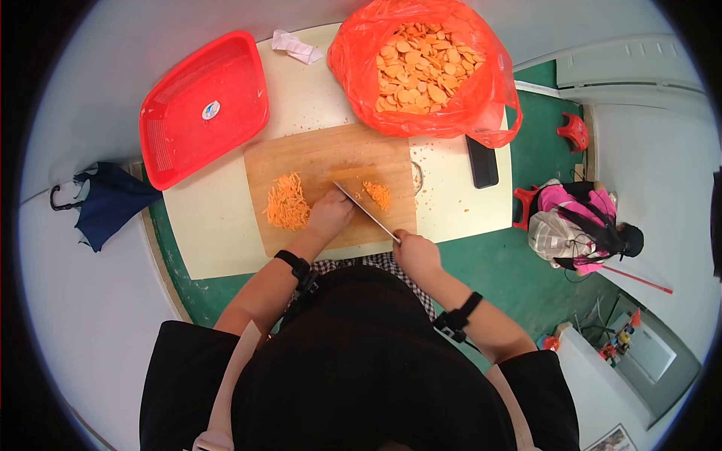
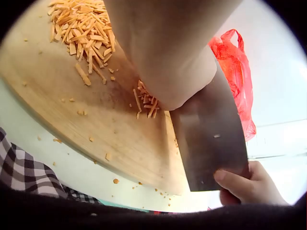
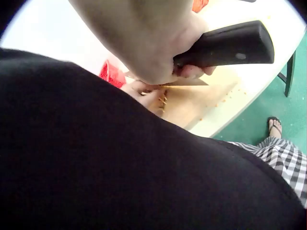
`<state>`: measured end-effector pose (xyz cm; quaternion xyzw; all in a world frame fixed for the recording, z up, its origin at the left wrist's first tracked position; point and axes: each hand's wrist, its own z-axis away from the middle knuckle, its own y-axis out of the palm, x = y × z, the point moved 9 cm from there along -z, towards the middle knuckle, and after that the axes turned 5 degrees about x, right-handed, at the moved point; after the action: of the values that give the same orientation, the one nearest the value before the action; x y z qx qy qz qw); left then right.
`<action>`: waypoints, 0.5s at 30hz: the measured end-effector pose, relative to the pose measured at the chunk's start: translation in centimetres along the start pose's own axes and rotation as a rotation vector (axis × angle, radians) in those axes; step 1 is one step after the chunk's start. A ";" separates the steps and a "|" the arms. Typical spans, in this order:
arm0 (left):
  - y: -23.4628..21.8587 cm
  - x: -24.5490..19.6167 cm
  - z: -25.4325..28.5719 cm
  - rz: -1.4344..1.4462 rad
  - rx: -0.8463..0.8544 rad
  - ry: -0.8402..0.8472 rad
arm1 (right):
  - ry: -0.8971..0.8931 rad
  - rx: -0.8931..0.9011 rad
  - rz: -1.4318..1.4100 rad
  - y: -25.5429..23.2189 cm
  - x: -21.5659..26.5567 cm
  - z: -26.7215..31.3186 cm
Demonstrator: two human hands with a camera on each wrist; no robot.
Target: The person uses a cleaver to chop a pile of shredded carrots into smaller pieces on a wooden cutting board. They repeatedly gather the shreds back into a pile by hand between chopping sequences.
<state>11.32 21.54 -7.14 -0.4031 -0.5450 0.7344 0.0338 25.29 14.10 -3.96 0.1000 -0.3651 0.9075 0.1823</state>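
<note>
My right hand grips the black handle of a cleaver with a broad metal blade. The blade stands on edge over the wooden cutting board, slanting away to the left. Close against its left side, my left hand holds carrot pieces down on the board with bent fingers, which mostly hide them. Some cut strips show beneath that hand in the left wrist view. A larger heap of carrot shreds lies left of the hand. Right of the blade is a smaller pile.
Behind the board, a red plastic bag is full of round carrot slices. A red basin stands at the back left, near a crumpled tissue. A black phone lies on the right. Another person sits farther right.
</note>
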 end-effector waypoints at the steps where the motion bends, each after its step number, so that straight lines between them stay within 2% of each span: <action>1: -0.1 0.0 0.0 -0.001 0.000 0.002 | -0.029 -0.040 -0.038 0.1 0.5 -0.6; 5: -0.2 -0.1 0.2 0.006 0.022 -0.002 | -0.071 -0.089 -0.077 -0.1 1.4 -1.0; 7: 0.0 0.0 0.0 0.001 0.014 0.015 | 0.027 0.047 0.008 -0.7 1.0 0.1; 11: 0.1 0.1 0.4 0.052 -0.052 -0.016 | 0.064 0.061 -0.019 0.0 0.6 0.5; 13: -0.4 0.2 0.1 0.073 -0.064 -0.041 | -0.019 -0.050 -0.097 0.8 1.1 -0.9; 15: -0.6 -0.1 0.4 0.010 -0.070 -0.013 | -0.033 -0.051 -0.090 0.9 1.3 -1.6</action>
<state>10.89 21.49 -6.57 -0.4019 -0.5688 0.7175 0.0125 23.70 15.01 -5.28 0.1264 -0.3859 0.8870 0.2196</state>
